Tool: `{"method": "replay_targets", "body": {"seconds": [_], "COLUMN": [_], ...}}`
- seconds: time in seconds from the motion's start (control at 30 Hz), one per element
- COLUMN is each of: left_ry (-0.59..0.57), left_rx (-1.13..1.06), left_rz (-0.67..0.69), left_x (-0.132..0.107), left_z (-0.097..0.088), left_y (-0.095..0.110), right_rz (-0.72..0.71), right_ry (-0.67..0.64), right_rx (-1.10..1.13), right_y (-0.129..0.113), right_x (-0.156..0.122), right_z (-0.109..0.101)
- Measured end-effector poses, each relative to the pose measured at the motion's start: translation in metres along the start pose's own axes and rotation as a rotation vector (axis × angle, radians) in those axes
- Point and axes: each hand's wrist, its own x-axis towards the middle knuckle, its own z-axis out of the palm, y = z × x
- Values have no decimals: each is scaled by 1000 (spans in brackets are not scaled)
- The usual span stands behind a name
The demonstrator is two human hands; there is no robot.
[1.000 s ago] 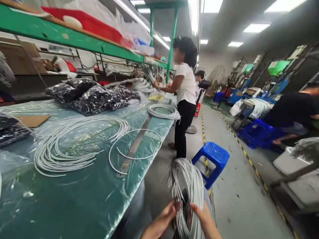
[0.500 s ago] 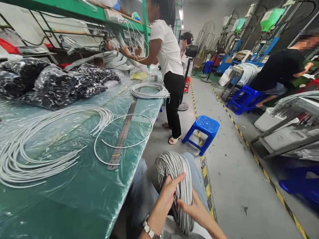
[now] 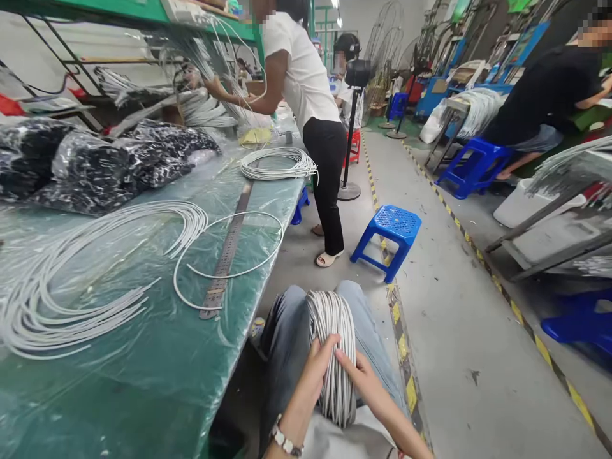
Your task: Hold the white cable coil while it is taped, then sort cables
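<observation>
Currently both hands meet on a thick upright coil of pale grey wire standing on the lap between the knees. Left hand wraps its fingers over the coil's left flank, gripping it; right hand presses fingertips against the right flank, half closed. Beyond and left of the left hand, a green plastic-covered workbench carries loose curved grey wire lengths.
</observation>
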Motion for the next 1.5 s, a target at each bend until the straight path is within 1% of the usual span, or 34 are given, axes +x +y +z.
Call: {"method": "replay_targets", "body": {"seconds": [0.1,0.23,0.33,0.43,0.6,0.67,0.73,0.9,1.03,1.13,1.23,1.4,1.5], "left_ry": [-26,-101,-75,-53,9,37,50,77,123,122,84,-24,-69], "left_rx": [10,50,150,253,355,399,449,575,649,657,631,515,432], "left_rz": [-3,65,137,207,227,237,260,312,344,344,325,240,176], "left_x": [-2,-3,1,7,10,11,11,11,10,9,9,20,28], "left_z": [-5,-19,-25,-25,-22,-22,-21,-19,-20,-21,-23,-28,-32], "left_y": [0,10,15,15,5,2,1,6,11,12,12,12,12], "right_rz": [-23,-41,-40,-8,96,133,150,133,147,165,189,201,188], "right_ry": [0,-35,-52,-71,-135,-110,-49,113,151,145,149,154,126], "right_rx": [-40,-109,-122,-95,-19,31,70,89,134,172,182,155,135], "right_y": [-2,-3,-6,-11,-20,-21,-20,-12,-11,-12,-9,0,-2], "right_x": [1,9,18,24,21,19,18,15,12,12,15,22,25], "right_z": [-1,6,9,6,-2,0,4,13,14,14,12,7,4]}}
